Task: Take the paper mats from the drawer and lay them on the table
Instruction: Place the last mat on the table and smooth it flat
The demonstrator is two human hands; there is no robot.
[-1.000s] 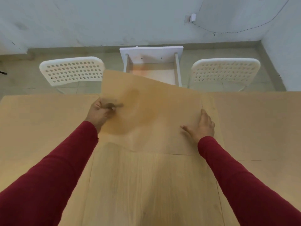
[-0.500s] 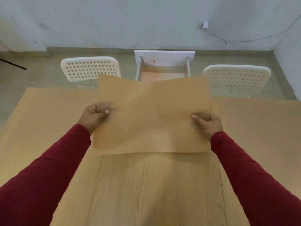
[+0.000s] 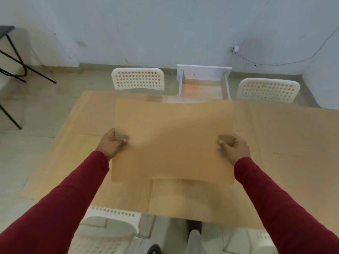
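wooden table (image 3: 286, 143) stands before a pale wall (image 3: 146, 30); open white drawer (image 3: 203, 83) sits between two white perforated chairs. left hand (image 3: 111, 143) and right hand (image 3: 234, 148) pinch the paper mat (image 3: 173, 142) by its side edges above the table. fingers beneath the mat are hidden; drawer contents are blurred.

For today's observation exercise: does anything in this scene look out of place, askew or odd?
The drawer stands pulled out at the table's far edge, between two chairs. Otherwise nothing stands out: both hands hold the mat level, undamaged.
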